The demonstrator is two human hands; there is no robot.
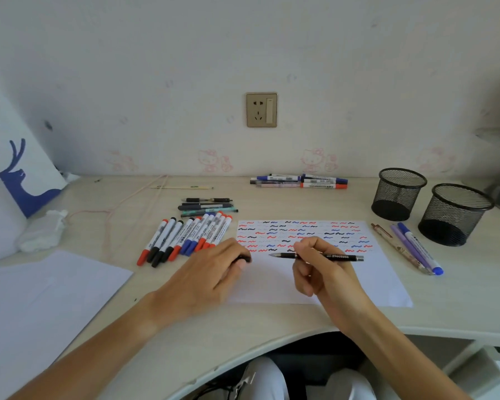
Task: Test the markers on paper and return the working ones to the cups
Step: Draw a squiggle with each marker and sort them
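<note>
Centre of frame: my right hand (318, 264) pinches a black pen (318, 256) between thumb and fingers, held level over the test sheet (381, 284), tip pointing frame-left, clip end frame-right. My left hand (211, 272) lies palm down at the sheet's left edge, fingers curled over a small black cap (244, 258); only its end shows past the fingertips.

The sheet: upper half covered in rows of short red, blue and black squiggles, lower half blank. Too many marks to count reliably.

Left of the sheet, a fanned row of markers (185, 239): I make it roughly eleven, caps red, black and blue, white barrels touching side by side. Exact count uncertain where they overlap. Just above them, four dark pens (207, 207) stacked in parallel.

Upper centre, against the wall: a small pile of markers and pens (299, 181), about five, blue and red caps visible.

Right of the sheet: three pens lying close together (407, 248), one patterned brown, one purple, one white with blue cap.

Upper right: two black mesh cups (399, 194), standing upright, nearly touching; the nearer cup (455, 215) sits just beyond the three pens. Nothing visible inside either.

Lower left: one more blank sheet (41, 298). Left edge: one white bag with a blue deer print (23, 174), one crumpled tissue (42, 230). Wall, centre: one socket plate (261, 110).
</note>
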